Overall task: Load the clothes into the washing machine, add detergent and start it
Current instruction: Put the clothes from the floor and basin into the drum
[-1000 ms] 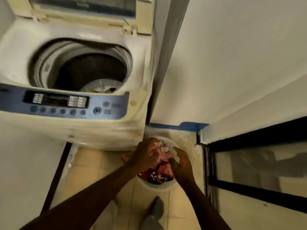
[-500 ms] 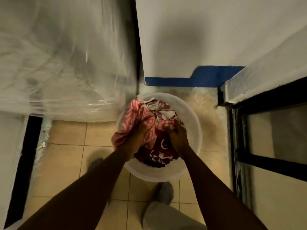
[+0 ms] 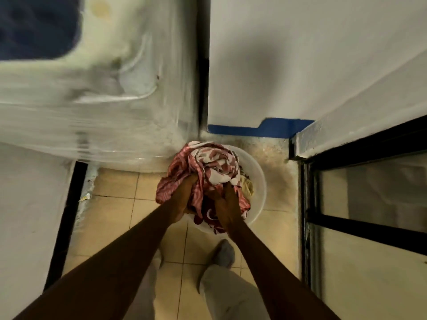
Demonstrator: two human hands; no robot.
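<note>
A bundle of red, pink and white patterned clothes (image 3: 208,165) bulges up out of a white round basin (image 3: 258,181) on the tiled floor. My left hand (image 3: 184,195) grips the pink cloth on the bundle's left side. My right hand (image 3: 227,204) clutches the dark red cloth on its right. A yellowish garment (image 3: 247,185) lies deeper in the basin. The white washing machine (image 3: 115,88), wrapped in clear plastic film, stands at the upper left, blurred; only its front corner and a blue panel patch (image 3: 34,26) show. Its drum is out of view.
A white wall with a blue skirting strip (image 3: 258,129) stands behind the basin. A black-framed glass door (image 3: 369,204) lines the right side. A black-edged white panel (image 3: 64,215) runs along the left. My legs and grey-socked feet (image 3: 223,252) stand on beige tiles below the basin.
Both hands have closed on the clothes and raised the bundle higher in the basin. The view has tilted up slightly, bringing the machine's blue panel corner back in.
</note>
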